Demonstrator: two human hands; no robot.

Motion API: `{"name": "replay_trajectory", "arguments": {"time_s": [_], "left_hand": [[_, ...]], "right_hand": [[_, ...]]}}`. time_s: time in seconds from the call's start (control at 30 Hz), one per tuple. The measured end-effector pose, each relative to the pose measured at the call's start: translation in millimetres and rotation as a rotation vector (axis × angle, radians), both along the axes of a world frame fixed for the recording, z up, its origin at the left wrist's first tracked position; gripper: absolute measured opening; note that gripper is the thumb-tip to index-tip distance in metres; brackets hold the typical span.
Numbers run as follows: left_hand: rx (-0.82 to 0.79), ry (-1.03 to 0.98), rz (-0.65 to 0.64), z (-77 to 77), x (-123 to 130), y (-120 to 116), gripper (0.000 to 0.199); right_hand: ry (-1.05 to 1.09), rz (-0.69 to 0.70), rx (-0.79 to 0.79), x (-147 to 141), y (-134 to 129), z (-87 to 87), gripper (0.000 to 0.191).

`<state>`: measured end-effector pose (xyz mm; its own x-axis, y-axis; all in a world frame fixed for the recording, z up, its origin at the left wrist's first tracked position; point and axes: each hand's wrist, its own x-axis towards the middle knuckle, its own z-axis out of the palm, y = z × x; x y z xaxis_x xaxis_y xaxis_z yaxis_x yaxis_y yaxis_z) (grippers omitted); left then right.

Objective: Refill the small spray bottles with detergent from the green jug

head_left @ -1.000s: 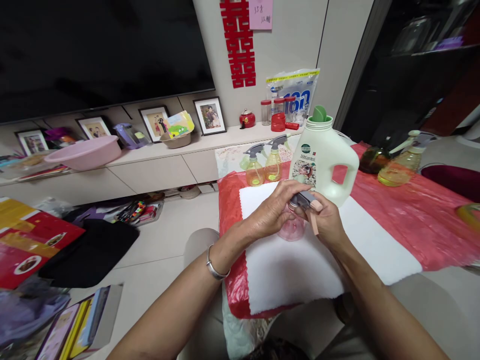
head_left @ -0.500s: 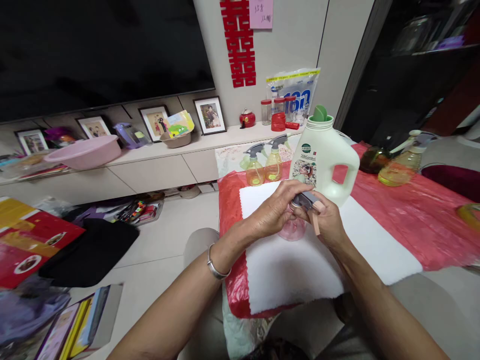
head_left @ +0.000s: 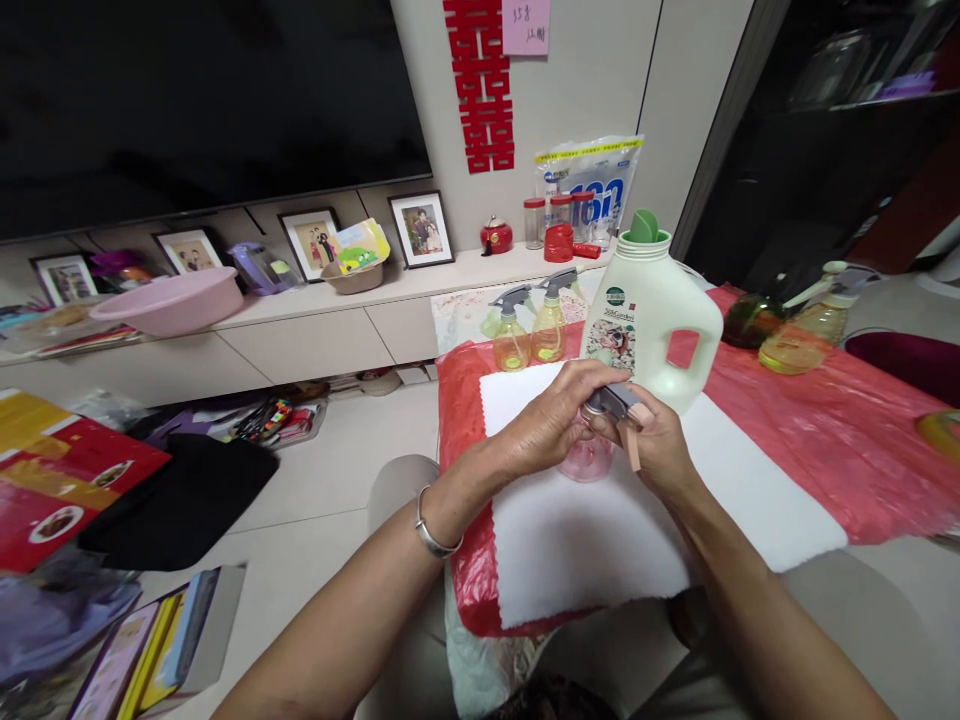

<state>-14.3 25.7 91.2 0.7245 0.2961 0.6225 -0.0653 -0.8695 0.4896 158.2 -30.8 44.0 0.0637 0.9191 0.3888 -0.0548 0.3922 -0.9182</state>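
A pink see-through spray bottle [head_left: 586,460] stands on a white cloth [head_left: 585,540], its grey and peach trigger head [head_left: 616,402] at the neck between my hands. My left hand [head_left: 553,415] is closed round the bottle's neck, thumb and fingers pressed against the head's side. Closed on the trigger head from the other side is my right hand [head_left: 660,435]. Part of the neck is hidden behind my fingers. Just behind them stands a large pale green detergent jug [head_left: 652,310] with a green piece in its mouth. Two yellow spray bottles [head_left: 511,345] stand at the back left.
Red plastic sheeting [head_left: 810,430] covers the table under the cloth. At the right are another spray bottle [head_left: 806,335] with yellow liquid and a dark bottle [head_left: 754,315]. A low cabinet [head_left: 300,340] along the wall holds a pink basin [head_left: 172,300], framed photos and jars.
The view has shifted very slightly. Both hands stay on the spray bottle and its head, with hardly any visible movement.
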Motion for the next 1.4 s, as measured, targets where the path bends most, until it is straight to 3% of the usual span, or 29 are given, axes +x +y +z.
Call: {"name": "replay_trajectory", "arguments": {"time_s": [0.2, 0.47, 0.83, 1.0, 1.17, 1.4], "left_hand": [[0.002, 0.008, 0.002, 1.6, -1, 0, 0.057], [0.014, 0.017, 0.002, 1.3, -1, -1, 0.055], [0.011, -0.008, -0.025, 0.7, -1, -1, 0.061], [-0.024, 0.021, 0.017, -0.1, -3, -3, 0.064], [-0.148, 0.005, 0.065, -9.2, -5, -6, 0.075], [-0.51, -0.069, 0.187, -37.8, -13, -20, 0.096]], "right_hand": [[-0.118, 0.059, 0.039, 13, 2, -5.9, 0.026], [-0.178, -0.009, 0.084, 6, 0, -0.7, 0.02], [-0.152, -0.128, 0.09, -4, 0, -2.5, 0.022], [-0.178, -0.057, 0.017, 1, -3, -4.9, 0.027], [-0.255, 0.08, -0.071, 15, -4, -3.5, 0.037], [-0.337, 0.203, -0.158, 22, -8, -6.5, 0.064]]}}
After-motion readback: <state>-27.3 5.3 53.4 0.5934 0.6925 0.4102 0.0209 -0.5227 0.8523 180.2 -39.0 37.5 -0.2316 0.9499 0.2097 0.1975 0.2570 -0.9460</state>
